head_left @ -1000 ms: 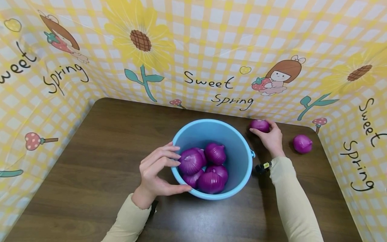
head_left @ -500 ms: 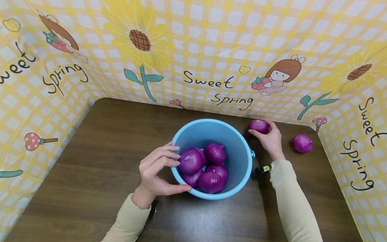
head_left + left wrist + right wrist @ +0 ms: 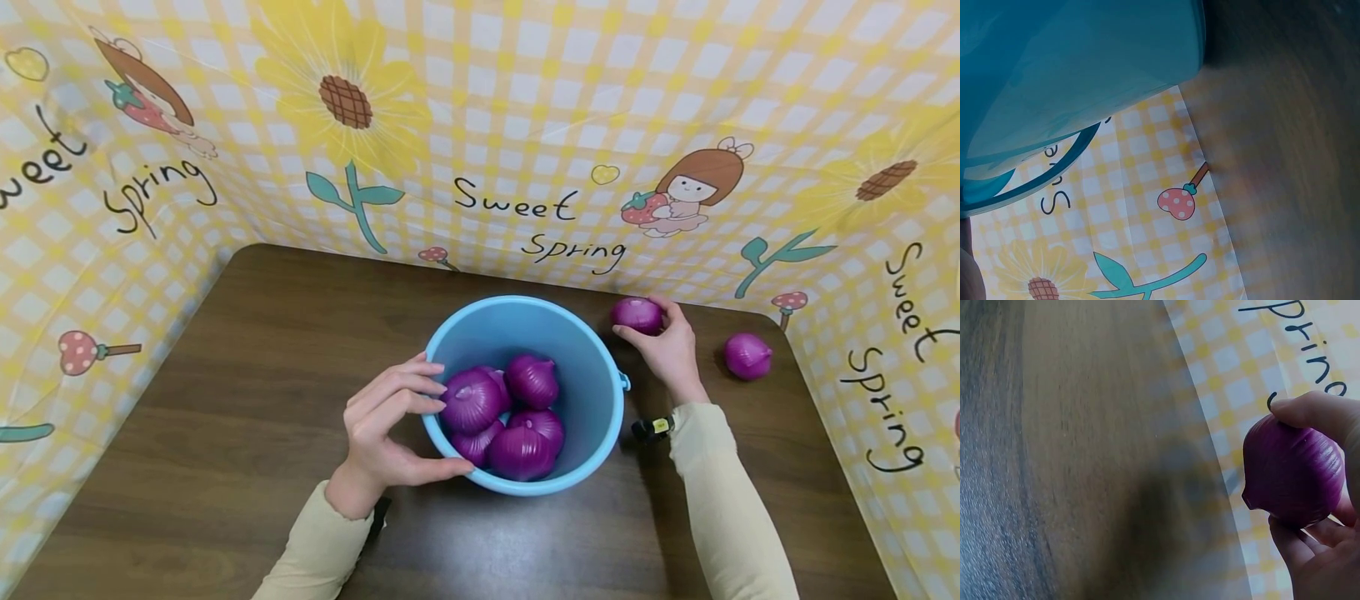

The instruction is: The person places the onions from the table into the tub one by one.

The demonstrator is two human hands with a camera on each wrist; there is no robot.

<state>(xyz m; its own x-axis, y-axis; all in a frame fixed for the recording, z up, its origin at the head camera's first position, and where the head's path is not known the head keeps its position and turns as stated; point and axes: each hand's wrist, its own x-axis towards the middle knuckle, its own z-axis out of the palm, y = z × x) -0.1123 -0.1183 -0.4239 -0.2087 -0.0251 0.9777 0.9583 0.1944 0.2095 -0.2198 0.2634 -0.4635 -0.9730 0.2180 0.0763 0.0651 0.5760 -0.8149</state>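
Note:
My left hand [image 3: 386, 425] grips the rim of a light blue bucket [image 3: 596, 392] at its left side, fingers over the edge and thumb on the near rim. Several purple onions [image 3: 522, 452] lie inside the bucket. At the back right, my right hand [image 3: 673, 350] holds another purple onion [image 3: 637, 315] between thumb and fingers. In the right wrist view, this onion [image 3: 1294, 472] shows its pointed tip, with the thumb on top and fingers beneath. The left wrist view shows the bucket's outer wall [image 3: 1085, 69] and a little of the hand at the lower left.
One loose purple onion [image 3: 747, 357] rests on the brown wooden table [image 3: 247, 392], right of my right hand. A yellow checked cloth [image 3: 495, 108] with printed flowers and lettering hangs around the back and sides. The bucket has a small handle lug [image 3: 625, 381] on its right.
My right hand has drifted slightly left with the onion in its grip. My left hand stays on the bucket rim, and the loose onion rests where it was.

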